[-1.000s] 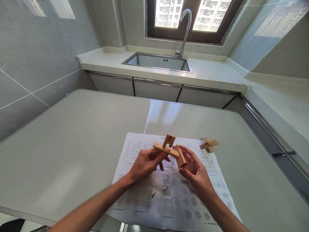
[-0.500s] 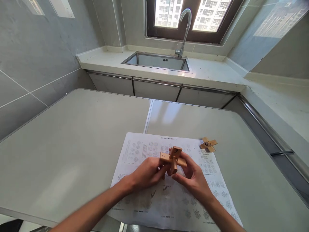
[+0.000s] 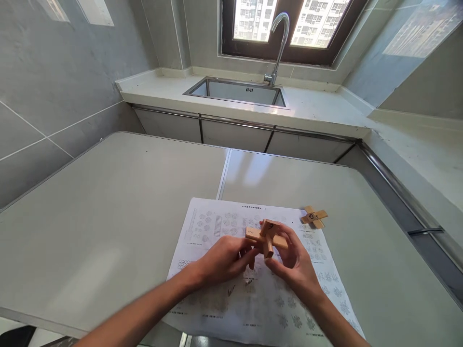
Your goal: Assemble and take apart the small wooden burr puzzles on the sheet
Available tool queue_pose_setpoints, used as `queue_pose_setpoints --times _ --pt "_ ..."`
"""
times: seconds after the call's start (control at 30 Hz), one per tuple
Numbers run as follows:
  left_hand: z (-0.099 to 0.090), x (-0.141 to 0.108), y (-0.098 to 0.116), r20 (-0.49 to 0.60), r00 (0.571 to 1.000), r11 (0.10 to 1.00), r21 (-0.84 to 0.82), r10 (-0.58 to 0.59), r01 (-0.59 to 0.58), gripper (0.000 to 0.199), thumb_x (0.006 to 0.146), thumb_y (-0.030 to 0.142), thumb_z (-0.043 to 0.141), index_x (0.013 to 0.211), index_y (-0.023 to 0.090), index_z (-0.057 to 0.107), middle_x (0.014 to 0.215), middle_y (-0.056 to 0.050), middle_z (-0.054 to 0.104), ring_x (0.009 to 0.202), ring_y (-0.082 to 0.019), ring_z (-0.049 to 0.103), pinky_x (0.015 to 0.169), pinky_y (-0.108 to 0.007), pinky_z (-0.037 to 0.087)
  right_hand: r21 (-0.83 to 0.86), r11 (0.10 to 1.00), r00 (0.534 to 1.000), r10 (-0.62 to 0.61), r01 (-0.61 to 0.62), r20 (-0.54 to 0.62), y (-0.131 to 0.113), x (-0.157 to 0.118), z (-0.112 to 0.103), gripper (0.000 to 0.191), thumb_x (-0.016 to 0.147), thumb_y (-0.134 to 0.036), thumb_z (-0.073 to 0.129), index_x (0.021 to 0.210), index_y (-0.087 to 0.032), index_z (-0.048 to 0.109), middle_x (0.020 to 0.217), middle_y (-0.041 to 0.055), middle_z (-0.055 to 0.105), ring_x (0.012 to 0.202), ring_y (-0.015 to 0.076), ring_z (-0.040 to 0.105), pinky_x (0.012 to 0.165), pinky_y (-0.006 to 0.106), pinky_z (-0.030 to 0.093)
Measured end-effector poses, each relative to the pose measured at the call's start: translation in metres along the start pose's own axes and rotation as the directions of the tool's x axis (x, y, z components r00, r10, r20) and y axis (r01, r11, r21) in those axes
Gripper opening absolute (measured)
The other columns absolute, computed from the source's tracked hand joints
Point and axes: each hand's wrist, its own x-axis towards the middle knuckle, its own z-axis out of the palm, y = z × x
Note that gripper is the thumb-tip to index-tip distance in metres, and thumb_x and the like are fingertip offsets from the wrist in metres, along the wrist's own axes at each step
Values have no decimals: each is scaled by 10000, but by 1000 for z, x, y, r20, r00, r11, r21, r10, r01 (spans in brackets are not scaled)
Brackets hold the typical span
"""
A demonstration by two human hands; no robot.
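A partly joined wooden burr puzzle is held over the printed sheet, its bars crossing each other. One bar points toward me, and dark numbers mark some of the faces. My right hand grips it from the right, thumb below and fingers behind. From the left, my left hand has its curled fingers against the puzzle's lower left side; some fingertips are hidden beneath it. Beyond my right hand lies a second group of crossed wooden bars, at the sheet's upper right corner.
The sheet lies on a pale table with a seam running across it. Beyond the table, a counter holds a sink with a tall faucet under a window. Another counter section runs along the right.
Both hands have carried the puzzle slightly right, and it is turned a little. My left fingers have loosened slightly at its underside. The other wooden bars stay where they were.
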Motion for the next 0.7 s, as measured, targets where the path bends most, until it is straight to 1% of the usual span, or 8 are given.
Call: queue_pose_setpoints --times 0.1,0.17,0.2,0.27,0.37,0.43,0.53,0.7 --pt "3 -1 -5 -12 1000 1000 16 -20 20 251 1086 306 502 1112 181 718 742 -28 763 625 -145 684 635 -226 515 -85 996 998 -33 28 -55 -1 4 -5 678 893 -502 805 1465 -307 498 1501 149 602 1364 370 620 1149 609 511" --pt "5 -1 -7 -14 1000 999 38 -8 9 222 1068 281 535 1152 187 718 743 -24 772 633 -150 697 645 -227 521 -238 968 984 -115 79 -139 -3 8 -9 662 887 -470 813 1449 -300 508 1480 139 608 1360 366 609 1155 606 494" --pt "5 -1 -8 -16 1000 999 53 0 1 210 1059 266 548 1147 189 723 742 -22 772 630 -150 698 647 -227 519 -344 933 966 -177 104 -187 -4 10 -11 657 875 -457 824 1434 -293 521 1468 135 611 1367 369 591 1165 611 471" --pt "5 -1 -9 -18 1000 997 81 10 -8 191 1043 244 571 1125 191 734 743 -20 770 623 -147 696 643 -224 511 -562 817 915 -318 132 -248 -7 14 -17 651 852 -445 841 1408 -279 546 1444 132 612 1377 381 549 1172 626 430" --pt "5 -1 -9 -14 1000 995 100 2 -1 179 1032 224 583 1102 184 743 757 -24 775 628 -144 692 631 -216 498 -757 640 849 -467 132 -246 -10 19 -25 637 861 -455 828 1403 -269 550 1391 129 623 1353 392 505 1134 636 420" --pt "5 -1 -9 -12 1000 995 99 -8 9 178 1030 210 580 1087 177 745 753 -25 774 628 -141 686 627 -213 494 -807 580 834 -498 115 -240 -10 22 -30 648 875 -467 812 1424 -267 531 1379 131 621 1357 397 464 1119 638 410" --pt "6 -2 -8 -19 1000 996 93 -11 13 169 1021 198 590 1069 175 750 745 -24 768 624 -139 682 625 -212 493 -845 528 836 -499 86 -227 -7 24 -36 667 882 -490 793 1439 -254 512 1370 143 628 1377 412 410 1122 652 372" --pt "6 -2 -9 -22 1000 996 89 -8 10 172 1017 195 590 1076 179 751 735 -17 763 611 -135 671 615 -211 490 -893 446 837 -509 58 -200 4 27 -39 655 858 -508 800 1386 -220 540 1285 155 675 1310 417 449 1129 664 300"
